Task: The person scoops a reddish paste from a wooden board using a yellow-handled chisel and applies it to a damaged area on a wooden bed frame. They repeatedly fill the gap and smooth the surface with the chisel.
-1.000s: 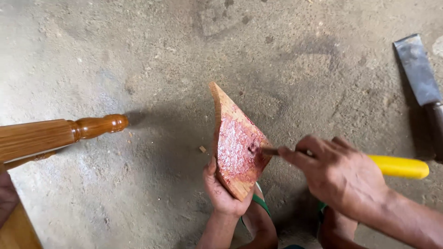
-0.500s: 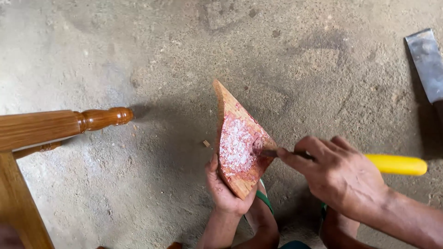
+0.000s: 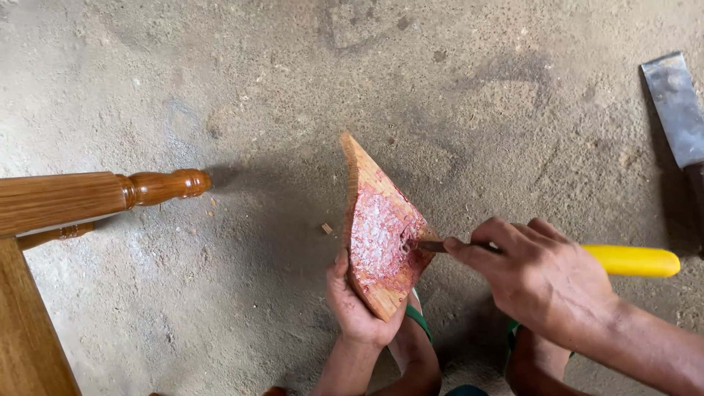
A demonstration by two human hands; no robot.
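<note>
Bare concrete floor [image 3: 220,88], dusty. Left hand [image 3: 356,304] grips the triangular wood block [image 3: 381,235] by its lower edge, held upright; right hand [image 3: 543,282] closes around a yellow-handled tool [image 3: 631,260], tip at the block's face. Block appears stiff, rough, moderately light — best held at the thick lower edge.

The left hand [image 3: 359,308] grips the lower end of a triangular reddish wood block [image 3: 381,235] stood on a dusty concrete floor [image 3: 293,88]; the right hand [image 3: 546,282] presses a yellow-handled metal tool [image 3: 623,260] into its chipped face, a varnished turned wooden furniture leg [image 3: 103,194] lying well to the left
</note>
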